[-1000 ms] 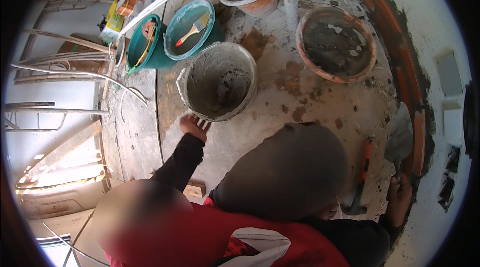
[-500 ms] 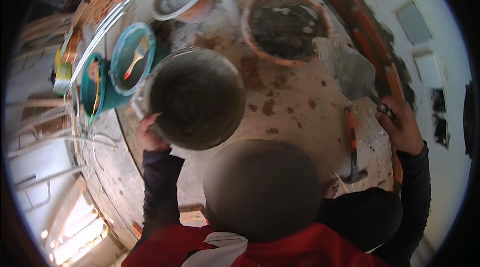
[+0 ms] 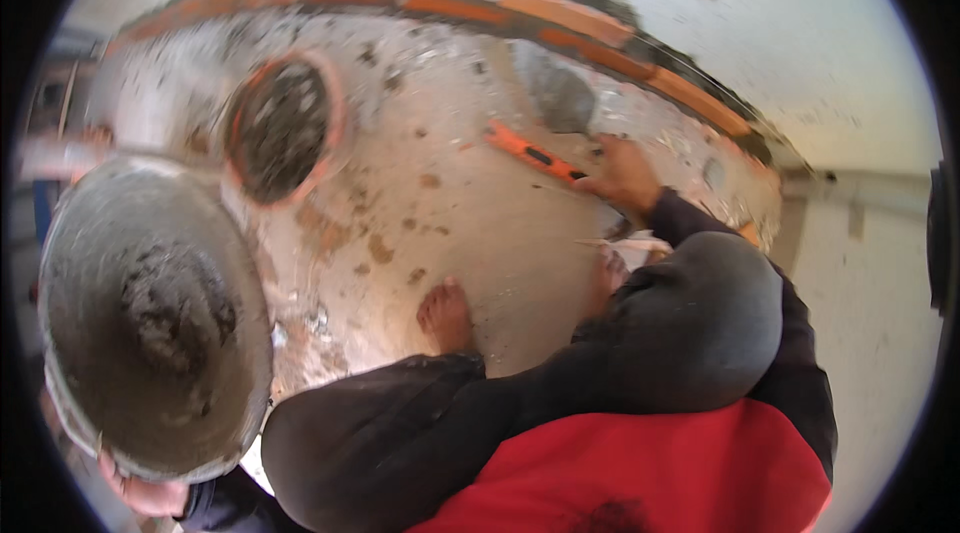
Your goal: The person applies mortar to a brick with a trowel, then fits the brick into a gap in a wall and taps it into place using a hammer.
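At the far left, a grey bucket (image 3: pixel 75 263) tilts so that its mouth faces me, with wet mortar (image 3: pixel 175 308) stuck inside. My left hand (image 3: pixel 145 488) is closed on the bucket's near rim. On the right, my right hand (image 3: pixel 630 178) is closed around the handle of a mortar-smeared trowel (image 3: pixel 560 98), its blade pointing away toward the brick wall. That hand is low over the floor, right at the orange and black handle of a hammer (image 3: pixel 535 153). The hammer's head is partly hidden, and whether the hand touches the hammer I cannot tell.
A round orange tub (image 3: pixel 335 113) holding mortar stands on the stained floor (image 3: pixel 500 243). A low course of orange bricks (image 3: pixel 560 13) curves along the white wall (image 3: pixel 850 63). My bare feet (image 3: pixel 447 313) rest in front of my bent knees.
My view has turned right, and the green buckets have left it. The grey bucket now sits at my far left, tipped toward me. My right hand with the trowel has come to the hammer.
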Demonstrator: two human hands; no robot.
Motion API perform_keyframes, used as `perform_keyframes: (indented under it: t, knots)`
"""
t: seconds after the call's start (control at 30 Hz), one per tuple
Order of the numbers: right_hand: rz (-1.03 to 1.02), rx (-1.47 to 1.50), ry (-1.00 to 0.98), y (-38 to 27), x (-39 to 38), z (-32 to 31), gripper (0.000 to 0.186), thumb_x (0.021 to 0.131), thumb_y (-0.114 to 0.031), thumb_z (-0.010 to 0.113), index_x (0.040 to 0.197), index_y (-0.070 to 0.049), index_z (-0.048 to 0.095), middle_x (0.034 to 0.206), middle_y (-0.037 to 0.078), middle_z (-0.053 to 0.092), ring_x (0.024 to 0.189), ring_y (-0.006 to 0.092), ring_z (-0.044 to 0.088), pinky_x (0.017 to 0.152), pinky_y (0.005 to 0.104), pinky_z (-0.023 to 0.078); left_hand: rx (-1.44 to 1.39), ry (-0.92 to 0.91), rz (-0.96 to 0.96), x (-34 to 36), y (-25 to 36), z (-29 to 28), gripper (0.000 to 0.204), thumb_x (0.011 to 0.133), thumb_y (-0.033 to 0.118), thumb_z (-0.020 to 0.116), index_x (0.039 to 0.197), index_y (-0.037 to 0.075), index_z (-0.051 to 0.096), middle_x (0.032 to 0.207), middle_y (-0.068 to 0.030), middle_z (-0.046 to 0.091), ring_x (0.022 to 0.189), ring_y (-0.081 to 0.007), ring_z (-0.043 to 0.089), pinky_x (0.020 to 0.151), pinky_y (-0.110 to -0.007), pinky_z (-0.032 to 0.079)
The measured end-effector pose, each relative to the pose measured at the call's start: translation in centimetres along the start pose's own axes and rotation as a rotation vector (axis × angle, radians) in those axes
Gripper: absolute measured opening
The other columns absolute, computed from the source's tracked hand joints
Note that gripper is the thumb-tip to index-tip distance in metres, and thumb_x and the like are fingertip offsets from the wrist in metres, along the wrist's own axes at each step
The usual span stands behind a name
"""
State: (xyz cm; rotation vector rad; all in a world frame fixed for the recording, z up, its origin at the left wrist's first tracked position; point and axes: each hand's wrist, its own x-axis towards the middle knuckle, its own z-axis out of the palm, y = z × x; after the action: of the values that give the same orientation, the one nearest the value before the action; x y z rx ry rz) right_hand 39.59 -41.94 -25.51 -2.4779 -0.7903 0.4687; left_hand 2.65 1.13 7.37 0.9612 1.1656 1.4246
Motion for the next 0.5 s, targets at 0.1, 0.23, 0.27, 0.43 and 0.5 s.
perform_keyframes:
  t: [0.1, 0.23, 0.27, 0.43, 0.5]
  knots:
    - [0.080, 0.039, 0.072, 0.6, -1.2, 2.9, 0.052, 0.066, -0.016, 0.078, 0.105, 0.006, 0.053, 0.099, 0.028, 0.062, 0.094, 0.0434, 0.060, 0.083, 0.0467, 0.049, 0.029, -0.085, -0.013, -0.8, 1.2, 6.8, 0.048, 0.093, 0.017, 0.047, 0.135, -0.005, 0.044, 0.143, -0.0198, 0.045, 0.132, -0.0290, 0.042, 0.113, -0.043, 0.028]
    - [0.163, 0.139, 0.104, 2.0, -2.2, 4.6, 0.046, 0.065, -0.010, 0.076, 0.101, 0.005, 0.051, 0.091, 0.028, 0.062, 0.090, 0.0450, 0.061, 0.079, 0.0481, 0.049, -0.119, -1.410, -0.668, 1.5, 0.7, 9.5, 0.048, 0.092, 0.019, 0.047, 0.135, -0.003, 0.045, 0.141, -0.0200, 0.046, 0.132, -0.0308, 0.043, 0.113, -0.044, 0.028]
    - [0.171, 0.148, 0.115, 2.2, -2.2, 4.5, 0.046, 0.065, -0.010, 0.076, 0.100, 0.005, 0.050, 0.089, 0.028, 0.062, 0.088, 0.0452, 0.061, 0.077, 0.0485, 0.049, -0.129, -1.418, -0.679, 0.4, -0.8, 11.1, 0.048, 0.092, 0.019, 0.047, 0.135, -0.003, 0.046, 0.141, -0.0199, 0.047, 0.131, -0.0311, 0.043, 0.113, -0.045, 0.028]
    - [0.259, 0.113, 0.139, 4.1, -6.2, 1.4, 0.046, 0.066, -0.010, 0.078, 0.100, 0.006, 0.052, 0.086, 0.028, 0.063, 0.085, 0.0450, 0.063, 0.075, 0.0470, 0.051, -0.116, -1.348, -0.733, -4.5, -8.6, 16.3, 0.047, 0.089, 0.022, 0.050, 0.128, -0.004, 0.052, 0.130, -0.0201, 0.056, 0.122, -0.0318, 0.051, 0.107, -0.046, 0.037]
    - [0.353, 0.089, 0.156, 5.5, -8.5, -0.4, 0.046, 0.066, -0.011, 0.079, 0.099, 0.007, 0.053, 0.087, 0.028, 0.064, 0.085, 0.0448, 0.063, 0.075, 0.0460, 0.051, -0.138, -1.227, -0.781, -6.8, -14.0, 18.2, 0.043, 0.086, 0.022, 0.050, 0.119, -0.006, 0.057, 0.118, -0.0199, 0.062, 0.110, -0.0307, 0.059, 0.100, -0.042, 0.045]
